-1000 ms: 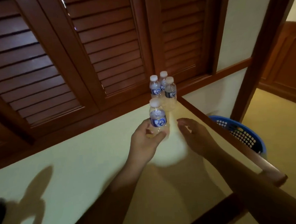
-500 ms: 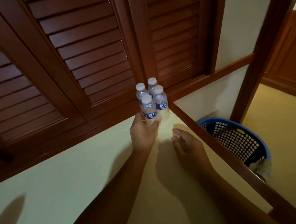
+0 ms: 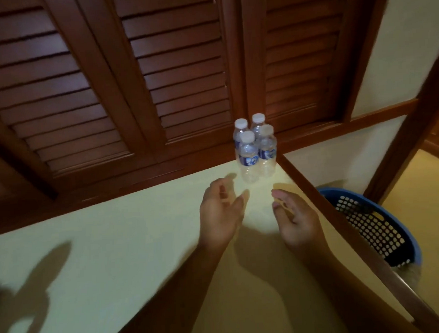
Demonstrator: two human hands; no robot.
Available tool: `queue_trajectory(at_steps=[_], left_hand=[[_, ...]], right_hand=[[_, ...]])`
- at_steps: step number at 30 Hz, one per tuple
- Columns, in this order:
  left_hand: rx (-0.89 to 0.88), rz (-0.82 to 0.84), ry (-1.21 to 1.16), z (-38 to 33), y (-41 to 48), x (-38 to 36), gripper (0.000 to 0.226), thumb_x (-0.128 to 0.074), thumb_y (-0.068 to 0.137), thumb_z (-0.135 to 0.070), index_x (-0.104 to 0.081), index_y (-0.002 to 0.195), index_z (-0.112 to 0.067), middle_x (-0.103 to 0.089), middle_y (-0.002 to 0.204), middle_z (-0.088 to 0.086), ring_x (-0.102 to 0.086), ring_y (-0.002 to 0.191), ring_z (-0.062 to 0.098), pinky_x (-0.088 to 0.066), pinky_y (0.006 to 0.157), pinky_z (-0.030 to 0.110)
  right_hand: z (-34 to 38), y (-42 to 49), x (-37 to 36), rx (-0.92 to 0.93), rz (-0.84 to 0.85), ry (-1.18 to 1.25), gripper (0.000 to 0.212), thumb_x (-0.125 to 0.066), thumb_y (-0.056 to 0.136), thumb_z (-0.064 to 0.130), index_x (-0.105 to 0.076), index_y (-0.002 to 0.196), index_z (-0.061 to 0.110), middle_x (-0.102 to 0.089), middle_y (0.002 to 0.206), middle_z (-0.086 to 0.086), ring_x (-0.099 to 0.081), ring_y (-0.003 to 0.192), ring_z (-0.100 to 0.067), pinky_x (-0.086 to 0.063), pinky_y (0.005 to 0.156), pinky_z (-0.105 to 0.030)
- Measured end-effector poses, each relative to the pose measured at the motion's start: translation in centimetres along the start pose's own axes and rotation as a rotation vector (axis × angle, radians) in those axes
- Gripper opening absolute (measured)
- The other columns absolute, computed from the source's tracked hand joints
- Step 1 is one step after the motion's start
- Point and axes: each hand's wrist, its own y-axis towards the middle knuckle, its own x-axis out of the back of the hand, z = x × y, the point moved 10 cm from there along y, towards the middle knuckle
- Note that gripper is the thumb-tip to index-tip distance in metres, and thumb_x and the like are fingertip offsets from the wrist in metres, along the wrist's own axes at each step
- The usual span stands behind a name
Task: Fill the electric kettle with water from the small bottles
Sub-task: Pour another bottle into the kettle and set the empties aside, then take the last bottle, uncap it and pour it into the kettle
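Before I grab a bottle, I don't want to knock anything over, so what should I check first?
1. Four small clear plastic bottles with white caps upright, in a tight cluster: ok.
2. Caps off for pouring: not ok, all four are capped.
3. Left hand free: ok, open and holding nothing.
4. Right hand free: ok, likewise empty.
5. Room around the cluster: not ok, it stands at the corner of the pale yellow tabletop, with the blue perforated plastic basket on the floor beside it; a knock might tip one over the edge.
6. Electric kettle within reach: cannot tell, it does not show.
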Motion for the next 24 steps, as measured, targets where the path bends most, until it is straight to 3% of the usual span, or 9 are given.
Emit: queue_trajectory(at_steps=[4,6,8,10,13,19,24], left_hand=[[0.035,-0.003,-0.089,1.2,-7.2,6.7,0.024,-0.069,0.091,-0.042,-0.06,0.113,-0.036,-0.068,0.11,-0.018,-0.067,0.103,0.005,-0.053,0.088,0.014],[0.06,-0.069,-0.136,2.4,-10.5,10.8,0.021,-0.068,0.094,-0.025,-0.064,0.113,-0.033,-0.069,0.106,-0.02,-0.069,0.105,0.007,-0.054,0.092,0.017],[0.107,-0.171,-0.136,4.2,-13.8,15.2,0.039,-0.065,0.096,-0.001,-0.065,0.116,-0.034,-0.072,0.106,-0.02,-0.07,0.107,0.006,-0.054,0.096,0.018],[0.159,-0.278,-0.123,6.0,-17.3,19.3,0.049,-0.063,0.096,0.006,-0.066,0.123,-0.035,-0.073,0.112,-0.019,-0.069,0.112,0.002,-0.053,0.097,0.016],[0.21,-0.434,-0.104,8.2,-22.6,24.7,0.05,-0.064,0.095,0.008,-0.067,0.128,-0.029,-0.075,0.118,-0.014,-0.069,0.117,0.001,-0.051,0.098,0.012],[0.261,-0.687,-0.057,9.2,-31.9,32.6,0.04,-0.068,0.098,-0.001,-0.068,0.131,-0.024,-0.077,0.119,-0.013,-0.07,0.117,0.001,-0.053,0.099,0.016],[0.262,-0.831,-0.012,8.4,-36.8,37.4,0.036,-0.067,0.099,-0.003,-0.069,0.129,-0.023,-0.076,0.12,-0.012,-0.069,0.118,0.004,-0.055,0.098,0.019]], right_hand=[[4.8,-2.8,-4.1,0.115,0.182,-0.017,0.029,-0.06,0.099,0.021,-0.064,0.127,0.028,-0.06,0.125,0.019,-0.042,0.114,0.028,-0.027,0.093,0.006],[7.7,-5.3,-7.1,0.169,0.303,0.054,0.031,-0.06,0.1,0.021,-0.064,0.13,0.027,-0.06,0.127,0.022,-0.046,0.117,0.023,-0.029,0.095,0.004],[10.7,-8.0,-10.3,0.215,0.406,0.146,0.031,-0.061,0.099,0.019,-0.065,0.129,0.025,-0.063,0.127,0.02,-0.053,0.118,0.013,-0.036,0.096,-0.002],[13.6,-10.9,-13.5,0.245,0.52,0.218,0.031,-0.061,0.099,0.019,-0.065,0.129,0.025,-0.064,0.126,0.022,-0.056,0.119,0.006,-0.039,0.096,-0.006],[17.6,-15.4,-17.7,0.287,0.679,0.308,0.031,-0.062,0.098,0.017,-0.066,0.128,0.025,-0.065,0.124,0.025,-0.058,0.121,0.001,-0.041,0.097,-0.009],[23.8,-23.3,-23.4,0.357,0.929,0.406,0.033,-0.062,0.098,0.018,-0.064,0.129,0.029,-0.064,0.125,0.026,-0.058,0.121,0.005,-0.043,0.098,-0.011],[28.0,-28.2,-25.9,0.428,1.034,0.424,0.035,-0.061,0.098,0.024,-0.062,0.131,0.034,-0.062,0.126,0.03,-0.058,0.121,0.002,-0.044,0.097,-0.013]])
